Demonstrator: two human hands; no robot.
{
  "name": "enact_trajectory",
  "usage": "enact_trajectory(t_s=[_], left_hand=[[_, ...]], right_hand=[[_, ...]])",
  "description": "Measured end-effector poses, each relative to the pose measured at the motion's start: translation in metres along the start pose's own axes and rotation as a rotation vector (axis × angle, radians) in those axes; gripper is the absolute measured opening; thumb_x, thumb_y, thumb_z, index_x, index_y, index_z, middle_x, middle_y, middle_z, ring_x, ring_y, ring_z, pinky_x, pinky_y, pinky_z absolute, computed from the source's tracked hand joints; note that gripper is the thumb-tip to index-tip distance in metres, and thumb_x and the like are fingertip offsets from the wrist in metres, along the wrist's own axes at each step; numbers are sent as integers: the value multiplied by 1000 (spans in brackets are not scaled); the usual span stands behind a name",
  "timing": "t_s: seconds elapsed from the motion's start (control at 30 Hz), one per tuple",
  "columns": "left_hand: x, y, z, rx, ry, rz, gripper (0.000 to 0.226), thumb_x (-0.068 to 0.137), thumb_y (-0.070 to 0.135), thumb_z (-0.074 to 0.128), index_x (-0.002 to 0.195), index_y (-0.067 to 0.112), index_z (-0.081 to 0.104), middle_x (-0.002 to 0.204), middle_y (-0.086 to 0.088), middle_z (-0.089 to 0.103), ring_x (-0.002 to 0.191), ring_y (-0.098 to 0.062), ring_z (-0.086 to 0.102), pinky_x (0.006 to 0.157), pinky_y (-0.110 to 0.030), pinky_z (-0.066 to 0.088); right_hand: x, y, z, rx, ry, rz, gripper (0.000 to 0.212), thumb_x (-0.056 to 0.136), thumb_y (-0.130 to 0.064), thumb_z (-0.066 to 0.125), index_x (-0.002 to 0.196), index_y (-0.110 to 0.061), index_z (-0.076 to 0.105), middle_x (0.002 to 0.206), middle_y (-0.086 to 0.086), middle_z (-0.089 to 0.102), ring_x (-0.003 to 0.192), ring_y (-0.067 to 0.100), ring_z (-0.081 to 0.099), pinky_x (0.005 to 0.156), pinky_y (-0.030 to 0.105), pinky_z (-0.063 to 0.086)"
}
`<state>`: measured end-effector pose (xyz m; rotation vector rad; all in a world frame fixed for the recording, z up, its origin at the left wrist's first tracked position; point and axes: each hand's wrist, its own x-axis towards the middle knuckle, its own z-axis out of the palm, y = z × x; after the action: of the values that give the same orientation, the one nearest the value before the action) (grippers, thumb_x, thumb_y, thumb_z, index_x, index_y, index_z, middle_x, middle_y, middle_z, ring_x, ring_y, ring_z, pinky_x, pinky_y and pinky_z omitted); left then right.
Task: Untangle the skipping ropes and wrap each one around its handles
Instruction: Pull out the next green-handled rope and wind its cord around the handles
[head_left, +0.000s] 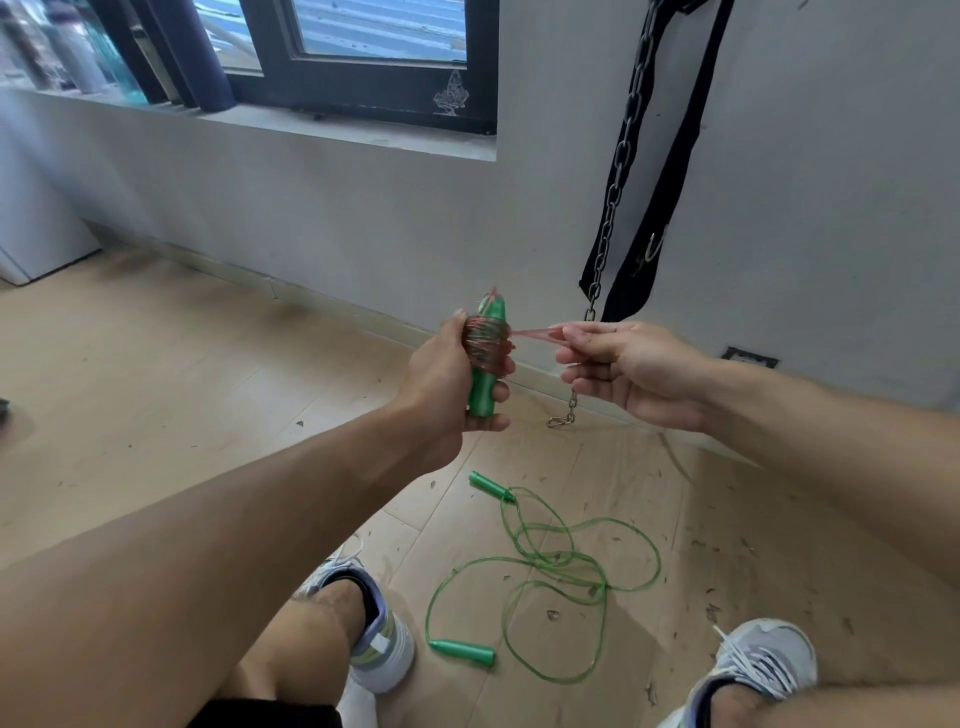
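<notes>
No readable text, label, brand or number anywhere in the scene.

The only sign is a pale, tree-shaped emblem (451, 94) on the lower right corner of the dark window frame (363, 88) at the far side; it carries no letters that can be made out. Small pale marks on the black hanging strap (655, 249) at the far right are too blurred to read.

Hanging chain (626, 140); black strap (675, 156); window (363, 62)
</notes>
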<state>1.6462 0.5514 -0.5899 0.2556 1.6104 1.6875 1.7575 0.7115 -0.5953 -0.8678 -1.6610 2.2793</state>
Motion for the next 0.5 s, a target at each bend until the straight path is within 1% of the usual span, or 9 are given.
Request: enact_trajectory(t_s=[0.07, 0.1, 0.17, 0.23, 0.3, 0.4, 0.5], left_hand=[[-4, 1, 6, 11, -49, 1, 48, 105, 46, 37, 104, 10, 69, 70, -5, 66, 48, -14, 53, 46, -31, 50], [-5, 1, 10, 5, -65, -4, 47, 105, 46, 37, 106, 10, 68, 70, -5, 66, 48, -14, 53, 48, -33, 52], [-6, 2, 13, -25, -66, -13, 49, 105, 47, 37, 110, 9, 67, 72, -6, 66, 50, -13, 55, 58, -41, 59], [-3, 4, 9, -42, -34, -19, 49, 105, 47, 37, 114, 8, 67, 76, -7, 67, 53, -14, 57, 69, -48, 62], [-1, 5, 1, -29, -6, -31, 50, 105, 46, 37, 114, 6, 67, 77, -8, 66, 55, -14, 58, 71, -50, 62], [0, 3, -6, 21, 19, -30, 51, 106, 44, 36, 110, 3, 66, 76, -10, 65, 56, -16, 58, 66, -49, 63], [-1, 2, -4, 85, 25, -6, 51, 107, 43, 35, 99, 5, 68, 74, -9, 65, 57, -16, 57, 59, -45, 63]], right_hand=[[4, 4, -3, 22, 73, 114, 14, 101, -10, 57, 103, -8, 70, 81, 5, 68, 68, 13, 64, 61, 22, 59], [4, 7, -4, 26, 79, 172, 13, 101, -9, 56, 102, -8, 69, 79, 5, 66, 68, 13, 61, 61, 22, 59], [4, 12, -4, 52, 56, 229, 13, 101, -7, 56, 105, -7, 68, 73, 5, 62, 64, 13, 58, 57, 22, 58], [3, 11, -4, 87, 22, 173, 16, 100, -7, 56, 111, -6, 69, 71, 4, 62, 62, 12, 59, 56, 21, 58], [2, 5, -5, 52, -11, 62, 23, 94, -8, 63, 115, -5, 71, 75, 6, 67, 65, 13, 64, 61, 21, 59], [0, 2, -5, -25, -57, -27, 37, 78, -12, 73, 113, -1, 72, 82, 10, 73, 69, 15, 69, 67, 23, 62], [-3, 1, -3, -27, -102, -83, 37, 75, -11, 73, 110, -2, 73, 81, 9, 73, 70, 16, 70, 67, 23, 62]])
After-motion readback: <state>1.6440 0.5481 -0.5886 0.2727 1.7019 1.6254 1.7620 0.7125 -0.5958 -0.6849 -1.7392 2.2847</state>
